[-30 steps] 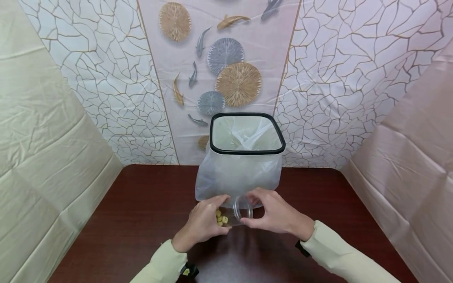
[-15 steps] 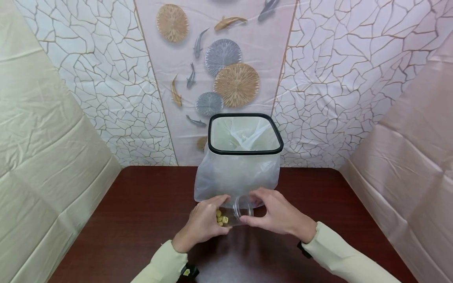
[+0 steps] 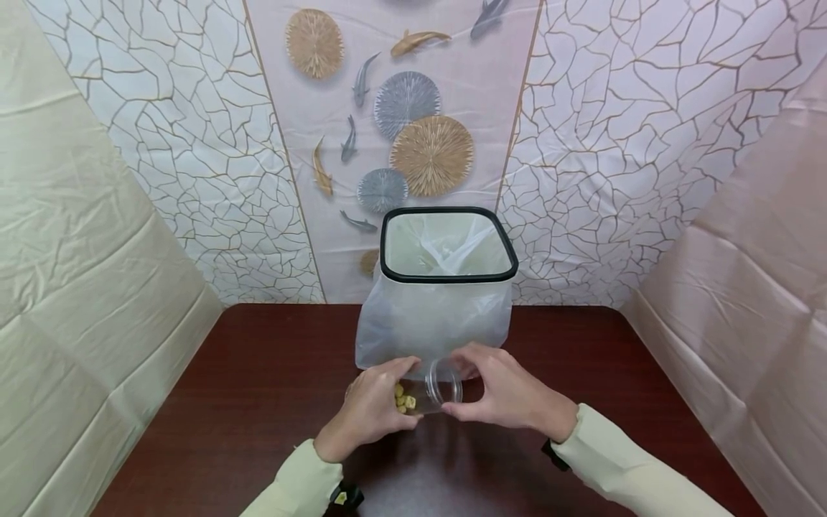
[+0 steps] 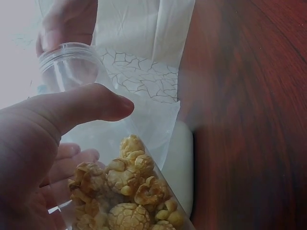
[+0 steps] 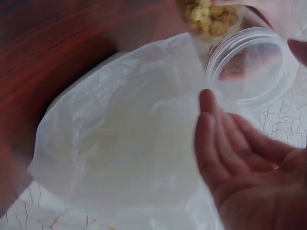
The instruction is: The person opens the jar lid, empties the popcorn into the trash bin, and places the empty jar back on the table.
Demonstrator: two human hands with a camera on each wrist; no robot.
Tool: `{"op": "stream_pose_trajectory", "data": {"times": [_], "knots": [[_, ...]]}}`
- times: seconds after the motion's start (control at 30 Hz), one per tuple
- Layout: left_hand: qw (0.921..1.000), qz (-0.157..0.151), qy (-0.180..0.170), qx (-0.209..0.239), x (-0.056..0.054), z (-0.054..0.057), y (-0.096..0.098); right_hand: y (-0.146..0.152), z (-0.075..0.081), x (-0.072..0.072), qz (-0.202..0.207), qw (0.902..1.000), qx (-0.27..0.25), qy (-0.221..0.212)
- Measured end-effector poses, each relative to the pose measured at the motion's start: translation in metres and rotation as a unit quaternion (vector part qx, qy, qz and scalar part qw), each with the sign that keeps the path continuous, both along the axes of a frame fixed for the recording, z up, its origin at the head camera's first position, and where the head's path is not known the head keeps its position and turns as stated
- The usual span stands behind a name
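Observation:
A clear plastic jar [image 3: 420, 393] lies on its side in the air between both hands, its screw end toward the right. Caramel popcorn [image 4: 127, 206] gathers in its base end. My left hand [image 3: 371, 406] grips the jar's body, with the thumb on the near side and fingers beneath it in the left wrist view. At the other end, my right hand [image 3: 504, 388] curls its thumb and fingers round the clear ridged lid [image 5: 254, 67]. In the right wrist view its fingertips are right at the rim.
Just behind the jar stands a white bin with a black rim [image 3: 449, 278], lined with a translucent bag [image 3: 381, 323] that hangs over its outside. The dark red table [image 3: 271, 402] ends at a patterned cloth backdrop, with beige cloth on both sides.
The right hand's thumb and fingers have shifted slightly round the lid. The left hand and jar have stayed nearly in place.

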State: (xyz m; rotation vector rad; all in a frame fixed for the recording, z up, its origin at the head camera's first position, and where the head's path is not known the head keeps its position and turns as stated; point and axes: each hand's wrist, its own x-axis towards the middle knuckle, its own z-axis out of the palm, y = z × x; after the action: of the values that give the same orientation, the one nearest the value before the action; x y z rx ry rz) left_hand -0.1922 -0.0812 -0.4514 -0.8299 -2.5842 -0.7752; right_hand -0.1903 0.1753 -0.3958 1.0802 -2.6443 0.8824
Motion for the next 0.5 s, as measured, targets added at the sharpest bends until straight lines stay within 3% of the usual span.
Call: {"op": "stream_pose_trajectory", "data": {"times": [0.13, 0.23, 0.5], "knots": [[1.0000, 0.004, -0.003, 0.002, 0.0006, -0.0002, -0.0006, 0.0051, -0.0016, -0.0020, 0.038, 0.9973, 0.014, 0.062], [1.0000, 0.007, -0.002, 0.005, 0.0006, 0.0001, -0.0009, 0.0071, -0.0031, -0.0017, 0.044, 0.9953, 0.012, 0.085], [0.9999, 0.004, -0.010, 0.002, 0.0007, -0.0003, 0.0007, -0.0003, -0.0013, 0.0025, -0.033, 0.9994, 0.007, -0.011]]}}
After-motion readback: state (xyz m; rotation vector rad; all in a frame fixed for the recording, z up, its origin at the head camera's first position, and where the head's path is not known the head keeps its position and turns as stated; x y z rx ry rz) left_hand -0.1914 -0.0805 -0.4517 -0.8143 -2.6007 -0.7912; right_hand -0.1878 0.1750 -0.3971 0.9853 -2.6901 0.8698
